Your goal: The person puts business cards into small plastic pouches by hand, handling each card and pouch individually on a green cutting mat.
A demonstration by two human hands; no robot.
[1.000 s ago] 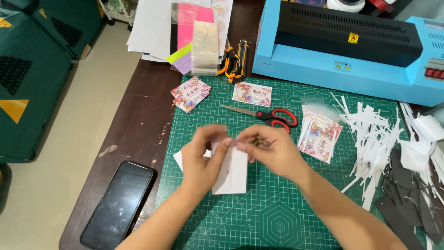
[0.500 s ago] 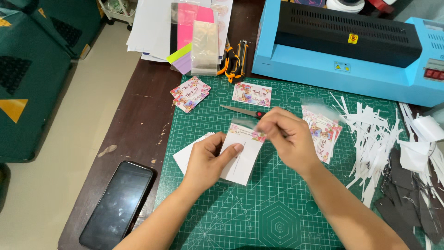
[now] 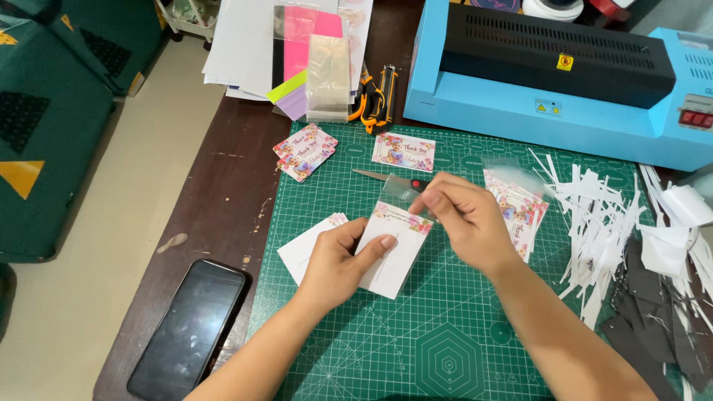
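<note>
My left hand (image 3: 338,260) holds a white card with a floral top edge (image 3: 390,249) over the green cutting mat (image 3: 445,349), thumb pressed on its face. My right hand (image 3: 464,219) pinches the card's top right corner, where a thin clear sleeve (image 3: 397,189) sticks up. Another white card (image 3: 304,249) lies flat under my left hand. Red-handled scissors (image 3: 382,177) lie just beyond the hands, partly hidden by my right hand.
A blue laminator (image 3: 557,82) stands at the back right. Floral cards lie in stacks (image 3: 304,151), (image 3: 403,151), (image 3: 520,208). White paper strips (image 3: 601,215) and dark scraps (image 3: 653,327) pile at right. A black phone (image 3: 189,327) rests on the brown table. Coloured sheets (image 3: 297,52) and cutters (image 3: 375,93) sit behind.
The card has been turned and laid flatter in my left hand. My right hand has shifted to its top right corner, where the clear sleeve now shows.
</note>
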